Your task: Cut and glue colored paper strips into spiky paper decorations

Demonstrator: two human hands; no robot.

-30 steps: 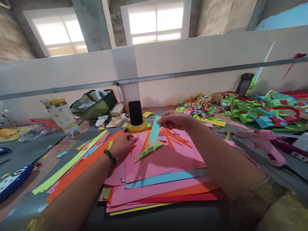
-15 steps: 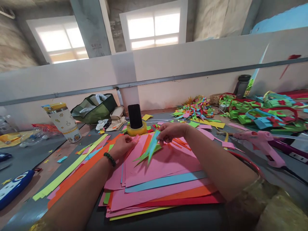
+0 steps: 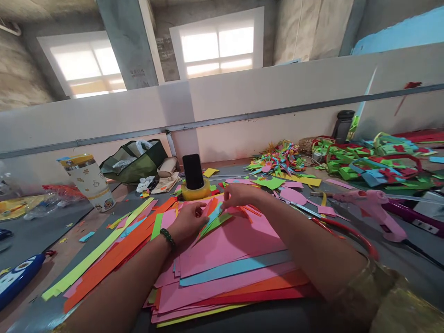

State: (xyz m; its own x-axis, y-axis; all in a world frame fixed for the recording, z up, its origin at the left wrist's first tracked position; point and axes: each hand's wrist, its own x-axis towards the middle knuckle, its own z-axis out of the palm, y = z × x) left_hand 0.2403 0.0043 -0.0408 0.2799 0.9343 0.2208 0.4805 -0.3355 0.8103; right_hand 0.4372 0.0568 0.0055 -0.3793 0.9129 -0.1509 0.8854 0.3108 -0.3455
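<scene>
My left hand [image 3: 189, 221], with a green bead bracelet on the wrist, rests on a stack of coloured paper sheets [image 3: 229, 263] and pinches the near end of a bunch of pointed paper strips [image 3: 213, 218] in blue, green and orange. My right hand [image 3: 241, 198] is closed on the far end of the same bunch, just above the pink top sheet. Loose orange strips [image 3: 251, 210] lie by my right hand.
A black phone [image 3: 193, 171] stands in a yellow tape roll behind the stack. Long green and orange strips [image 3: 104, 252] lie left. A pink glue gun [image 3: 373, 206], red scissors, and piles of paper ornaments [image 3: 374, 159] are right. A printed tumbler [image 3: 90, 180] and green bag [image 3: 137, 155] stand at back left.
My right hand has lowered the blue pointed strip down to the others. My left hand has moved right and taken hold of the bunch. The view has tilted slightly.
</scene>
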